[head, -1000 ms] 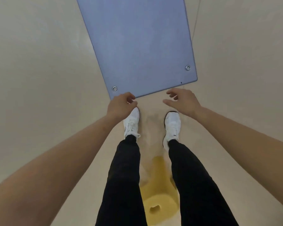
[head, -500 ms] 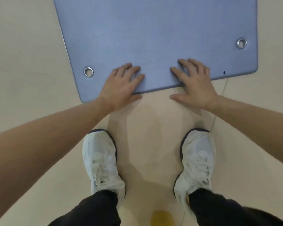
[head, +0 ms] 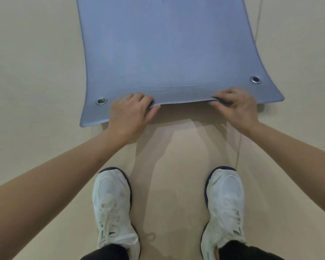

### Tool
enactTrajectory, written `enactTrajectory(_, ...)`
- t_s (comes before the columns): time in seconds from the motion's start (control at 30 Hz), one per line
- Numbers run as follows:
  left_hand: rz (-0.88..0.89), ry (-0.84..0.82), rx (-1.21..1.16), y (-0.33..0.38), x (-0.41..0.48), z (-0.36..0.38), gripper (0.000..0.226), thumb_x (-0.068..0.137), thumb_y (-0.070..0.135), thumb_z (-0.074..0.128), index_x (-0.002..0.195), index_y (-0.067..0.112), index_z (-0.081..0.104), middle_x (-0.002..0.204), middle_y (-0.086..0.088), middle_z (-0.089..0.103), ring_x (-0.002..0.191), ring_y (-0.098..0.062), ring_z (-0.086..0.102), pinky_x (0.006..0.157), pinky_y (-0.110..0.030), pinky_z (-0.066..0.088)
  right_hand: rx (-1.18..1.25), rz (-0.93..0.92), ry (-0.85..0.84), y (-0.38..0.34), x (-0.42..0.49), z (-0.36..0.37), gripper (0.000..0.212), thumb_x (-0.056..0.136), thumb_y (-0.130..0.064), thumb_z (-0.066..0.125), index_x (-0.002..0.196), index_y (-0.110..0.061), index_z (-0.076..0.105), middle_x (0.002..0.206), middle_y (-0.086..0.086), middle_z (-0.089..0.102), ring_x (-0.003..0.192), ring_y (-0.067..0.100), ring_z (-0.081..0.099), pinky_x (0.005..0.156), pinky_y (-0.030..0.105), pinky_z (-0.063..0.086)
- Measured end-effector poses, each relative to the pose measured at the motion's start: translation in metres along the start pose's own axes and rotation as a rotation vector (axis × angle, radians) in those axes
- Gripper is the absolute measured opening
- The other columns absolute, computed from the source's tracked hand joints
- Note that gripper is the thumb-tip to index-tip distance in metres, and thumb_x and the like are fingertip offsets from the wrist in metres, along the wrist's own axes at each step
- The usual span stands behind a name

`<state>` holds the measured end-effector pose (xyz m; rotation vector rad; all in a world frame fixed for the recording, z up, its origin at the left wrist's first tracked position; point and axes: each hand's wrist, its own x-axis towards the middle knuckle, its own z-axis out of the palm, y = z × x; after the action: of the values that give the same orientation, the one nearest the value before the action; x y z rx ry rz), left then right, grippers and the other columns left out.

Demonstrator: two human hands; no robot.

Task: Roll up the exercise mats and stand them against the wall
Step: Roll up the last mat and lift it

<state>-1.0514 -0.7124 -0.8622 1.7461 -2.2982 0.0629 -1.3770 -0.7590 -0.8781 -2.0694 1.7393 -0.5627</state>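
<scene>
Head view showed the floor (head: 36,91), pale and bare, taking most of the picture. On it lay the mat (head: 167,49), blue, spread flat and running away from the person toward the top edge; how far it went could not be seen. Its near short edge was just in front of the shoes (head: 113,201), with a strip of floor between them. This edge was lifted a little in the middle, and a shadow was under it, while the two near corners stayed lower.

The left hand (head: 129,111) had closed on the near edge, fingers curled over the top and thumb under, just beside the left eyelet (head: 101,100). The right hand (head: 236,105) gripped the same edge in a similar way, near the right eyelet (head: 255,79). Both hands held only the mat.

I judged the step as the very start of rolling: the edge was gripped but no turn was made yet. The next move probably called for folding this edge forward over the mat and pressing it tight, with both hands moving evenly, otherwise the roll could go crooked or loose. Standing it at the wall was not yet near.
</scene>
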Motion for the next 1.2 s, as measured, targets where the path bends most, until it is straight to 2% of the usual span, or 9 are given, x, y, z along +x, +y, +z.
enactTrajectory(0.17, -0.187, 0.071, -0.023, 0.003, 0.0, -0.027, 0.051, 0.102, 0.06, 0.044, 0.096, 0.018, 0.072, 0.089, -0.006, 0.073, 0.084, -0.034, 0.069, 0.059, -0.038, 0.044, 0.03, 0.044, 0.079, -0.034, 0.011, -0.02, 0.054, 0.084, -0.069, 0.055, 0.105, -0.028, 0.083, 0.082, -0.004, 0.064, 0.085, 0.023, 0.065, 0.073, 0.04, 0.051)
enactTrajectory(0.23, -0.219, 0.136, 0.007, 0.001, -0.001, -0.043, 0.049, 0.103, 0.058, 0.045, 0.094, 0.018, 0.072, 0.087, -0.005, 0.073, 0.082, -0.033, 0.068, 0.057, -0.037, 0.04, 0.014, 0.014, 0.148, -0.05, 0.01, -0.028, 0.049, 0.086, -0.066, 0.058, 0.101, -0.027, 0.083, 0.079, -0.001, 0.066, 0.08, 0.023, 0.065, 0.072, 0.042, 0.051)
enactTrajectory(0.3, -0.227, 0.237, 0.025, -0.003, -0.008, -0.056, 0.048, 0.106, 0.057, 0.047, 0.09, 0.018, 0.072, 0.082, -0.003, 0.072, 0.075, -0.031, 0.067, 0.055, -0.036, 0.035, 0.001, -0.036, 0.296, -0.063, 0.002, -0.034, 0.041, 0.088, -0.061, 0.064, 0.093, -0.025, 0.084, 0.075, 0.002, 0.069, 0.075, 0.025, 0.065, 0.075, 0.044, 0.05)
enactTrajectory(0.4, -0.242, 0.333, 0.058, -0.007, -0.027, -0.077, 0.049, 0.107, 0.055, 0.049, 0.083, 0.018, 0.071, 0.074, -0.002, 0.07, 0.068, -0.028, 0.065, 0.055, -0.032, 0.023, -0.048, -0.071, 0.401, -0.088, -0.022, -0.041, 0.035, 0.088, -0.054, 0.069, 0.085, -0.023, 0.084, 0.07, 0.001, 0.069, 0.071, 0.025, 0.064, 0.079, 0.037, 0.038)
enactTrajectory(0.5, -0.18, 0.235, 0.086, -0.007, -0.054, -0.099, 0.049, 0.108, 0.053, 0.05, 0.081, 0.018, 0.071, 0.07, -0.002, 0.069, 0.064, -0.028, 0.065, 0.056, -0.031, 0.019, -0.086, -0.079, 0.354, -0.1, -0.057, -0.046, 0.034, 0.09, -0.052, 0.07, 0.082, -0.022, 0.083, 0.066, -0.001, 0.068, 0.067, 0.023, 0.063, 0.081, 0.033, 0.032)
enactTrajectory(0.6, -0.116, 0.152, 0.088, -0.009, -0.082, -0.109, 0.049, 0.109, 0.051, 0.05, 0.078, 0.019, 0.07, 0.063, -0.001, 0.066, 0.057, -0.027, 0.063, 0.049, -0.03, 0.02, -0.098, -0.12, 0.325, -0.097, -0.097, -0.045, 0.034, 0.09, -0.05, 0.071, 0.077, -0.02, 0.081, 0.062, -0.002, 0.068, 0.061, 0.021, 0.063, 0.081, 0.037, 0.038)
enactTrajectory(0.77, -0.075, -0.049, 0.049, 0.0, -0.107, -0.09, 0.051, 0.105, 0.055, 0.046, 0.079, 0.018, 0.071, 0.06, 0.0, 0.065, 0.051, -0.026, 0.061, 0.053, -0.017, 0.011, -0.163, -0.094, 0.17, -0.079, -0.127, -0.019, 0.043, 0.094, -0.057, 0.062, 0.077, -0.022, 0.079, 0.059, -0.004, 0.065, 0.059, 0.02, 0.061, 0.073, 0.032, 0.034)
enactTrajectory(1.03, -0.137, -0.148, -0.007, -0.015, -0.107, -0.049, 0.057, 0.103, 0.063, 0.036, 0.081, 0.023, 0.07, 0.065, 0.005, 0.065, 0.058, -0.024, 0.062, 0.049, -0.023, 0.02, -0.279, -0.228, 0.076, -0.049, -0.101, 0.011, 0.057, 0.094, -0.065, 0.056, 0.07, -0.017, 0.073, 0.059, -0.001, 0.061, 0.059, 0.023, 0.057, 0.065, 0.034, 0.042)
enactTrajectory(1.2, -0.211, -0.328, -0.072, -0.033, -0.078, -0.029, 0.058, 0.1, 0.073, 0.029, 0.079, 0.029, 0.06, 0.068, 0.008, 0.059, 0.066, -0.024, 0.057, 0.056, -0.032, 0.029, -0.25, -0.252, -0.016, -0.043, -0.074, 0.016, 0.059, 0.092, -0.068, 0.05, 0.084, -0.017, 0.077, 0.069, 0.0, 0.067, 0.069, 0.026, 0.062, 0.07, 0.031, 0.038)
